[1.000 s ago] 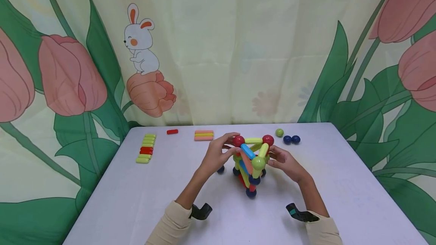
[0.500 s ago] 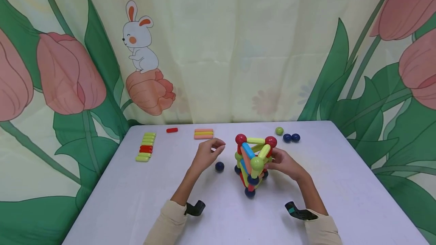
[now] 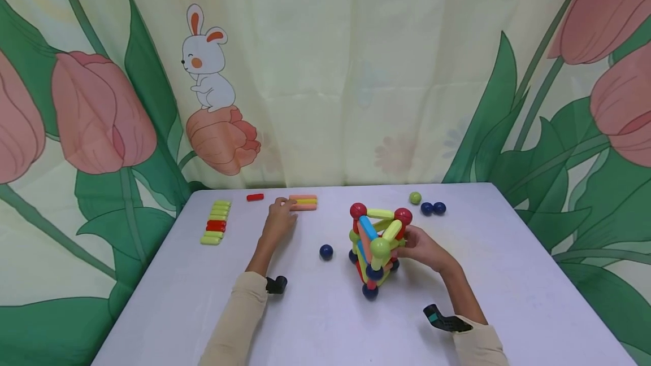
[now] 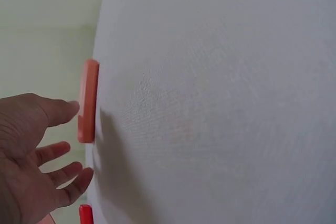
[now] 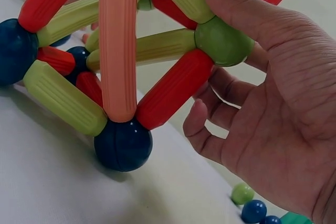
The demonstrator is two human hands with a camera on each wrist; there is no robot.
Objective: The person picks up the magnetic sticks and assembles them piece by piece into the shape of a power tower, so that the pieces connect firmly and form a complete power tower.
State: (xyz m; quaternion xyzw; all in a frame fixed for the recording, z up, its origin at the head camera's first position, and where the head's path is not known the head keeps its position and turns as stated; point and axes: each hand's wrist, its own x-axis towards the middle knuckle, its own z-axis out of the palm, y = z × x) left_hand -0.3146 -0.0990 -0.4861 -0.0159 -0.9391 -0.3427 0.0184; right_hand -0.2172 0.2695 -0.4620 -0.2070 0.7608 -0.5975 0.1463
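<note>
A frame of magnetic rods and balls (image 3: 380, 248) stands on the table, topped by red balls, with dark blue balls at its foot. My right hand (image 3: 424, 250) grips its right side, thumb and fingers around a green ball (image 5: 223, 40) and the rods joined to it. At the back, my left hand (image 3: 278, 220) reaches to the left end of a small row of orange and yellow rods (image 3: 307, 207). In the left wrist view its thumb tip is right at an orange rod (image 4: 88, 100), and the other fingers are spread, holding nothing.
A column of yellow-green and red rods (image 3: 216, 223) lies on the left, with a lone red rod (image 3: 255, 197) behind. One dark blue ball (image 3: 326, 252) sits left of the frame. A green ball (image 3: 415, 197) and two dark blue balls (image 3: 433, 208) rest at the back right.
My left hand has let go of the frame and moved left and back to the orange and yellow rods. The right hand stays on the frame.
</note>
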